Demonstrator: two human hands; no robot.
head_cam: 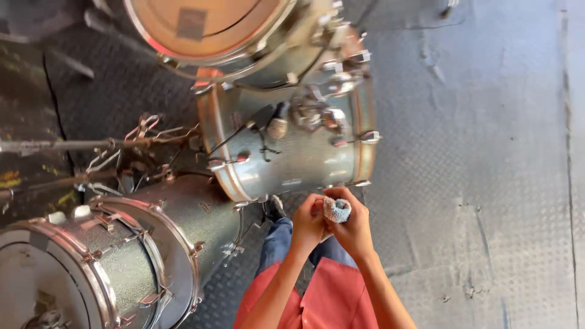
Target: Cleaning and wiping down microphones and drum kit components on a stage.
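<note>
From the head camera I look straight down at both hands, brought together near the middle of the view, just in front of the red shirt (317,298). The right hand (353,225) is closed around a small rolled blue cloth (336,210), whose fuzzy end shows above the curled fingers. The left hand (309,222) is closed as well and pressed against the right one; I cannot tell whether it grips the cloth itself or only the other hand. The cloth is held in the air, just near of the silver-grey bass drum (292,137), which lies on its side with its chrome lugs facing up. A second drum with a tan head (207,27) sits at the far edge, touching or overlapping the bass drum. A floor tom (103,262) of the same sparkle finish stands at the near left. Metal stand legs (109,146) cross the left side. Blue trousers (277,240) show below the hands, over a grey studded floor mat (475,183).
</note>
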